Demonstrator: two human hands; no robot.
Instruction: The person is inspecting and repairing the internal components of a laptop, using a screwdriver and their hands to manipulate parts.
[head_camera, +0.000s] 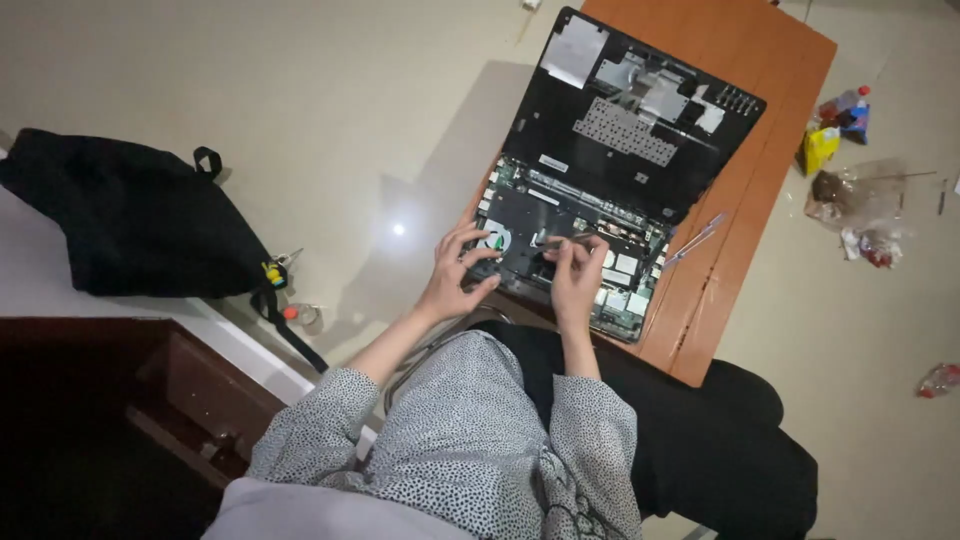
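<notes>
The opened laptop (600, 190) lies on the low orange table (760, 150). The left hand (462, 268) rests on its cooling fan (494, 240), fingers spread, holding nothing. The right hand (578, 268) pinches a thin tool (562, 241) over the mainboard.

I wear a loose grey-white top covered in small black speckles, its wide sleeves ending partway down my forearms. Below it I have plain black trousers over both legs. My left hand (458, 272) and right hand (578, 275) are bare, with no gloves, rings, or a watch that I can make out.
</notes>
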